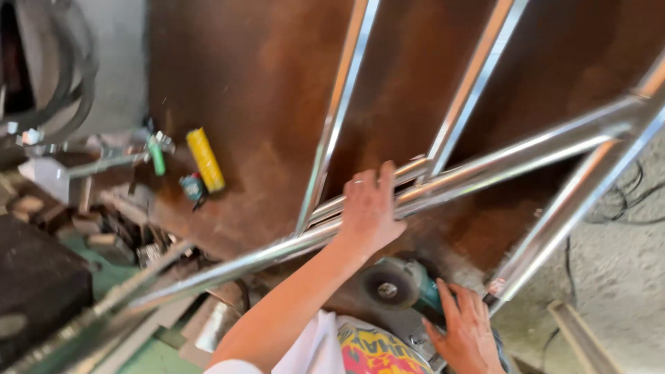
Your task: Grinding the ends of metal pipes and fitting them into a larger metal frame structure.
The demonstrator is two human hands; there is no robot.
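Two hands busy: left hand (369,208) lies flat, fingers spread, on the shiny stainless tube frame (415,190) over the rusty steel plate (256,90), right hand (467,332) rests loosely, nothing grasped, on the green angle grinder (398,285) at the plate's near edge, disc apparently idle, so grinding looks not yet begun.

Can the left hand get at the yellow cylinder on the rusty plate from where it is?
Probably yes. The left hand rests on the steel tube frame, and the yellow cylinder lies further left on the rusty plate. One upright tube stands between them, but bare plate lies beyond it.
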